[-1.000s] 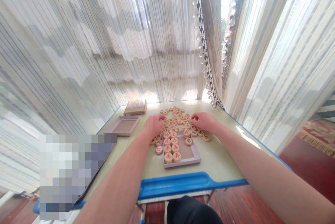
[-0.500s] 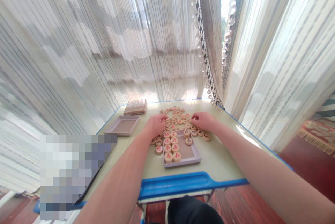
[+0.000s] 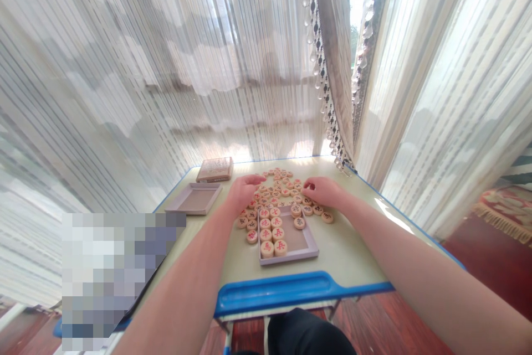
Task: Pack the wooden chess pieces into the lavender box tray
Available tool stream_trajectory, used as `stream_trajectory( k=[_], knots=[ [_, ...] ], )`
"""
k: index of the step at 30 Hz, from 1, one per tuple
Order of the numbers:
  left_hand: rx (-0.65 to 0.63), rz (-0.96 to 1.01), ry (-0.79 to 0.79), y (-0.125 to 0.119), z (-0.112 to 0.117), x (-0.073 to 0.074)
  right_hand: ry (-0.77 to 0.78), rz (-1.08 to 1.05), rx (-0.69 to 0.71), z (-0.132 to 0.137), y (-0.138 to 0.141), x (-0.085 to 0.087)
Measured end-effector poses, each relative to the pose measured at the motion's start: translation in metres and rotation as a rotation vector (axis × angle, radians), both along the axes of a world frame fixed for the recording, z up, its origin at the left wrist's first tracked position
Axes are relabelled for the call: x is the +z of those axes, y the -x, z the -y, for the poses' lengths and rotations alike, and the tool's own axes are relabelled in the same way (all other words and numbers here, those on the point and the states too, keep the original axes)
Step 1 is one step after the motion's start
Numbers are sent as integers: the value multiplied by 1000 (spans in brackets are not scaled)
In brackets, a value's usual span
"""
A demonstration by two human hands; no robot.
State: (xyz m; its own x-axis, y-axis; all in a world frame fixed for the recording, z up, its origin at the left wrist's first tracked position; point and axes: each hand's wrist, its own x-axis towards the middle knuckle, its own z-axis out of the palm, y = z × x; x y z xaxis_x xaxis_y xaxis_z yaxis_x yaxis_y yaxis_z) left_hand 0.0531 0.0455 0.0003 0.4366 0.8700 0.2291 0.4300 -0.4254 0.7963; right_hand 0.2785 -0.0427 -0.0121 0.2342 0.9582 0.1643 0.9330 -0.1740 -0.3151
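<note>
Above the left side of a loose spread of round Xiangqi pieces (image 3: 275, 193) is my left hand (image 3: 244, 191), its fingers stretched out and nothing visible in them. On the spread's right side, my right hand (image 3: 323, 190) has its fingers curled down by the pieces; whatever it may hold is hidden. A shallow grey box tray (image 3: 297, 255) lies nearest me. Two columns of red-marked pieces (image 3: 272, 233) fill its left part. A black-marked piece (image 3: 299, 223) and a small stack (image 3: 296, 211) sit at its upper right.
At the left of the table (image 3: 344, 255) lies a second grey tray (image 3: 195, 200), with a closed box (image 3: 215, 169) behind it. A blurred-out patch (image 3: 116, 277) covers the left front. Along the front edge runs a blue moulded groove (image 3: 274, 291). Curtains (image 3: 249, 67) hang behind.
My left hand has lifted slightly up and to the left, its fingers straightening, and more pieces show beneath it. My right hand has barely moved.
</note>
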Motion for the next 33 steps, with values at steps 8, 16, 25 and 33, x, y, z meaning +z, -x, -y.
stream_trajectory(
  k=[8, 16, 25, 33],
  knots=[
    [-246, -220, 16, -9, 19, 7, -7, 5, 16, 2, 2, 2],
    [-205, -238, 51, -5, 18, 9, -9, 1, 11, 2, 1, 1],
    [-104, -254, -91, -3, 7, -1, 1, -5, 12, 1, 1, 1],
    [34, -110, 7, -1, 4, 3, -3, -8, 3, 1, 0, 0]
  ],
)
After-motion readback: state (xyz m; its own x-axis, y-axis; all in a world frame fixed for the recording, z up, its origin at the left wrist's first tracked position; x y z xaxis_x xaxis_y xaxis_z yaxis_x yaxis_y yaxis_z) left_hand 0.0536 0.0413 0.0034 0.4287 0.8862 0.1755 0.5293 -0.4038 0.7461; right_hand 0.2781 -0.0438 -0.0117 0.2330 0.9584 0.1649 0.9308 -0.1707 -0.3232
